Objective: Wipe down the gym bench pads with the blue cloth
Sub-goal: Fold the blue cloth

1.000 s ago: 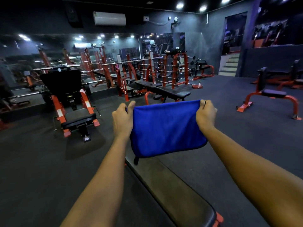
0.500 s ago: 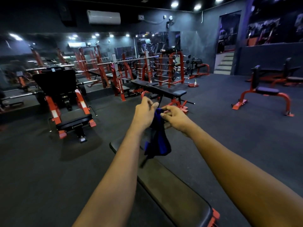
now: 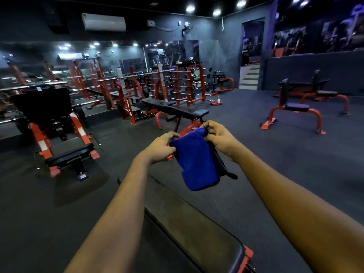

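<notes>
Two bare arms are reaching out over a long flat black padded bench [image 3: 197,231] that is running from the near right toward the middle of the room. The left hand [image 3: 159,147] is pinching the left edge of a soft bright blue folded cloth [image 3: 197,164] with its fingertips pressed together. The right hand [image 3: 218,137] is curling its fingers tight around the top right corner of the cloth. The cloth is hanging down between the two hands, up in the air above the bench pad and not touching it. A thin black strip is showing along the cloth's right side.

Farther away, past the hands, another black padded bench on red legs [image 3: 177,111] is standing in the middle of the dark floor [image 3: 275,164]. On the left, a black and red seat machine [image 3: 59,134] is sitting near a big wall mirror [image 3: 78,75]. A red rack of small barbells [image 3: 189,85] is standing at the far wall. One red post [image 3: 130,111] near the mirror is showing white writing down its side, but the letters are too blurry to read. On the right, a small black seat on a red frame [image 3: 295,113] is standing alone. A white air cooler [image 3: 104,21] is hanging high on the far wall.
</notes>
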Motion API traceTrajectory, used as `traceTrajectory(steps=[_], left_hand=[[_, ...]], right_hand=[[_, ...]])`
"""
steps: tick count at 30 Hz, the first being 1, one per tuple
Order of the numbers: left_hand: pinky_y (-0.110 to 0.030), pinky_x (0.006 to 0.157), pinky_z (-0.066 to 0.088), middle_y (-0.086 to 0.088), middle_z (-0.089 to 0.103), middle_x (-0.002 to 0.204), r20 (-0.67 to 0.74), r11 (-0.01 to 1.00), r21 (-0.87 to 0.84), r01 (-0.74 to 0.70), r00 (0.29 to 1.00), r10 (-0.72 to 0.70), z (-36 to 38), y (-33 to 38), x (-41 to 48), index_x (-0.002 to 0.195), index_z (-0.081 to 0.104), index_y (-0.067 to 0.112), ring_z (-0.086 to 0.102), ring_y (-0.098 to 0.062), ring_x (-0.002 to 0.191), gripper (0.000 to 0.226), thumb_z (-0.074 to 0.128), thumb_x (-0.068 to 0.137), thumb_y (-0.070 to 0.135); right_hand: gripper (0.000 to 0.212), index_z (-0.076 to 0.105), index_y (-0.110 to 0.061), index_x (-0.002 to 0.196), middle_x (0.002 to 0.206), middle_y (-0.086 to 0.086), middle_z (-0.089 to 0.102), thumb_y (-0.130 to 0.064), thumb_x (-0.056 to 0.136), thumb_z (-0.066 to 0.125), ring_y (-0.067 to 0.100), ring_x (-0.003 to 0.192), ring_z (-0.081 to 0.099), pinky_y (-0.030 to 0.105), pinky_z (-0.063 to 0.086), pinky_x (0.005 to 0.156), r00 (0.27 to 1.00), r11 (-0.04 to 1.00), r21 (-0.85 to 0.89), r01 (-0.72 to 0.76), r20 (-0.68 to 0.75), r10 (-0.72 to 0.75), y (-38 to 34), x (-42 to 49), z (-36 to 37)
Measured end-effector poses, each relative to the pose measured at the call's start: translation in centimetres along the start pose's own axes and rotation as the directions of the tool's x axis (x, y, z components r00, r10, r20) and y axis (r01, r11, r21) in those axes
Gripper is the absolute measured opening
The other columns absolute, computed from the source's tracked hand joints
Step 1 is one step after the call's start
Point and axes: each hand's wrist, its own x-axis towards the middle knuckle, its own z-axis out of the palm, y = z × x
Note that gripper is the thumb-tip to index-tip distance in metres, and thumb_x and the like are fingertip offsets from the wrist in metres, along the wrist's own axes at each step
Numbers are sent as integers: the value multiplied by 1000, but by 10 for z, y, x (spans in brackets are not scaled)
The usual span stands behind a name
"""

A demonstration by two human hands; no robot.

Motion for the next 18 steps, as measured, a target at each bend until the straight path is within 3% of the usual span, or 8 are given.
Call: traceTrajectory(steps=[2,4,10,12,15,18], left_hand=[[-47,86,53,-5,65,109,-24,999,5,-41,999,41,13,-1,8,105,58,22,64,-25,98,24,52,88,6],[-47,84,51,-5,67,97,-59,997,18,-78,995,79,25,5,17,97,56,18,64,-26,94,15,54,88,6],[-27,53,45,-3,63,88,-87,982,-69,-175,982,169,72,46,50,94,54,17,60,-19,74,13,51,93,4],[-29,50,52,-5,64,89,-102,977,-121,-177,981,165,92,59,66,95,54,14,64,-21,75,15,48,93,1],[-27,52,55,-8,62,94,-138,972,-182,-147,983,123,115,71,85,95,54,12,64,-22,80,16,44,92,-1],[-24,50,53,-10,61,94,-156,971,-214,-105,985,72,137,78,112,95,54,9,64,-23,80,15,44,91,-1]], right_hand=[[33,56,-17,101,106,16,69,12,91,44,31,97,63,47,51,89,998,1000,4,-20,-54,20,9,-4,-13],[30,55,-15,103,106,19,68,10,92,43,38,99,62,52,50,92,990,998,-5,-65,-129,64,22,-7,-26],[30,54,-20,108,111,13,65,4,94,44,31,103,63,47,53,89,922,974,40,-222,-316,223,64,-17,-74],[29,54,-20,110,114,11,65,3,94,47,27,103,64,45,55,91,911,969,91,-232,-330,249,77,-17,-95],[31,54,-12,121,120,14,63,0,93,56,27,107,63,41,55,91,920,952,201,-232,-271,282,95,-13,-124],[37,57,-12,127,121,11,66,-13,91,66,27,111,64,43,51,98,960,938,220,-266,-21,278,122,1,-152]])
